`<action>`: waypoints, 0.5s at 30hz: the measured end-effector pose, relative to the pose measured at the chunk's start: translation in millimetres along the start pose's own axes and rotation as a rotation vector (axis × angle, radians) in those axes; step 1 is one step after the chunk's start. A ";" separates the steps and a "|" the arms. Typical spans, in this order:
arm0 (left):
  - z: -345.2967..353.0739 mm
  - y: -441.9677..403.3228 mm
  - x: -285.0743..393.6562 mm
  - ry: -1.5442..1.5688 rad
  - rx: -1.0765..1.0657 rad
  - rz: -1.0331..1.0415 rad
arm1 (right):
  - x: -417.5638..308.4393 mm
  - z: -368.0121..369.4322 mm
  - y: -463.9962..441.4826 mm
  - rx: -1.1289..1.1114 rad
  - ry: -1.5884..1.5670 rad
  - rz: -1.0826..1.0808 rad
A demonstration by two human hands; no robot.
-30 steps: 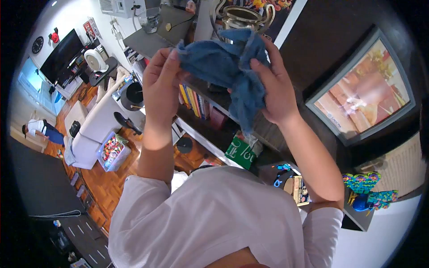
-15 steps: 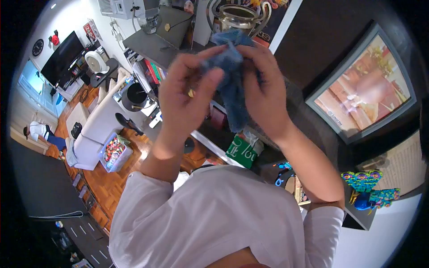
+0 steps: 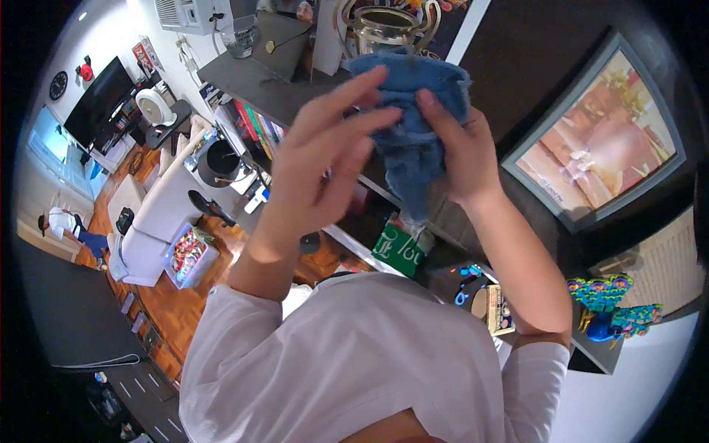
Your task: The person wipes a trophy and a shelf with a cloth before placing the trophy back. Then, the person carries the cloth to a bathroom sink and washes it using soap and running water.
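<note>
A blue denim-like cloth (image 3: 417, 100) with frayed edges hangs partly unfolded in front of me, its lower part bunched and narrow. My right hand (image 3: 469, 151) grips it at the right edge, thumb lying over the front. My left hand (image 3: 325, 151) is open, fingers stretched and spread, slightly blurred. Its fingertips overlap the cloth's left side; whether they touch it I cannot tell. Just behind the cloth stands a silvery two-handled trophy cup (image 3: 384, 33), its lower part hidden.
A dark shelf top (image 3: 251, 74) holds a glass jar (image 3: 240, 37). To the right hangs a framed picture (image 3: 598, 140). Below are a green bag (image 3: 399, 247) and a colourful peacock figure (image 3: 605, 306). At left are a sofa (image 3: 159, 214), a plastic bin (image 3: 190, 255) and another person (image 3: 66, 225).
The cloth has gone from bunched between both hands to spread wider at the top. My left hand has opened its fingers, while my right hand keeps hold and has shifted slightly right.
</note>
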State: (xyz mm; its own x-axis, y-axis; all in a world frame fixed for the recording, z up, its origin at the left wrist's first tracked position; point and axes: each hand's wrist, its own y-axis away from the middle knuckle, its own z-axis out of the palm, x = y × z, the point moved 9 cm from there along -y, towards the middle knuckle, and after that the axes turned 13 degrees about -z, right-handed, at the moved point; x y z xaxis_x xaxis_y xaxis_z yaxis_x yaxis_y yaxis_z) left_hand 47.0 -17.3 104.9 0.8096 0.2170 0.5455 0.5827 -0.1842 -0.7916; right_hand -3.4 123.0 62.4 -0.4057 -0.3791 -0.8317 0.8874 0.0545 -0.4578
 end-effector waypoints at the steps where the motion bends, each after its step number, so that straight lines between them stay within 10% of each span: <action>1: -8.8 -0.7 -11.3 0.027 0.057 -0.059 | -3.6 -3.7 -1.8 0.009 0.041 -0.012; 6: -24.8 -6.5 -78.3 0.324 0.226 -0.393 | -35.4 -13.5 -9.9 0.104 0.268 -0.181; 15: 8.9 -20.6 -31.6 -0.149 0.001 0.003 | -32.5 -7.4 -7.6 0.097 0.261 -0.197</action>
State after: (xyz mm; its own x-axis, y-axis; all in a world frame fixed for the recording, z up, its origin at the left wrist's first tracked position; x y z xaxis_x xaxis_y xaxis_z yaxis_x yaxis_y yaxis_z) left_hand 8.8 -11.8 101.6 0.7915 0.3568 0.4962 0.5803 -0.1840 -0.7934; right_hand 1.4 141.8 90.5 -0.6031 -0.1239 -0.7880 0.7977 -0.0891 -0.5964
